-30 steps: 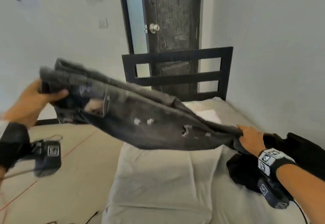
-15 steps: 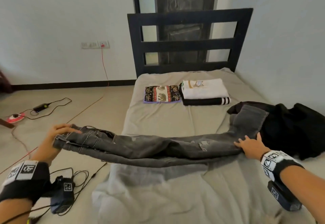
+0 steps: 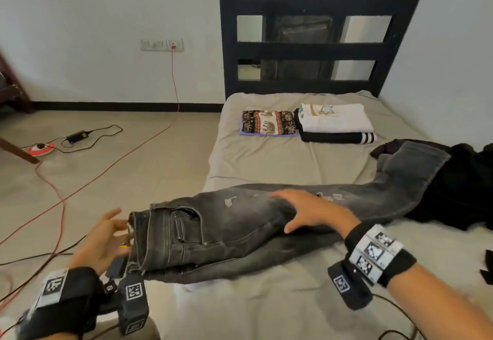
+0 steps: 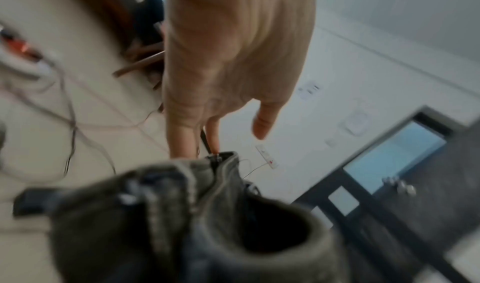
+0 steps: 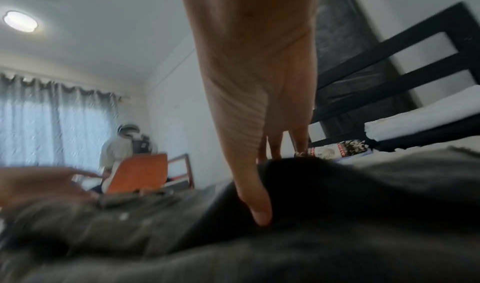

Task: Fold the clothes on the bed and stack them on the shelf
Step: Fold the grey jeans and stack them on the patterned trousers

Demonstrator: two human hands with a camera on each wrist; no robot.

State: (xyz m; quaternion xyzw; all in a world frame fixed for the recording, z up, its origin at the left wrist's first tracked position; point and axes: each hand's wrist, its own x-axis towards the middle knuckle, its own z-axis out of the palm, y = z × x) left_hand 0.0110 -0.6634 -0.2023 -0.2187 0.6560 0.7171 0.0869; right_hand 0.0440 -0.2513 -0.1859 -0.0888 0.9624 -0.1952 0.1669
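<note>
Right hand (image 3: pixel 309 210) seemingly flat on jeans (image 3: pixel 240 230)

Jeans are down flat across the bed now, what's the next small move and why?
Probably fold the leg end over toward the waistband. The grey jeans lie lengthwise across the bed, legs doubled, the cuffs draped onto the black clothes. The right hand lies flat at mid-leg, a likely fold line; the left hand is open at the waistband.
</note>
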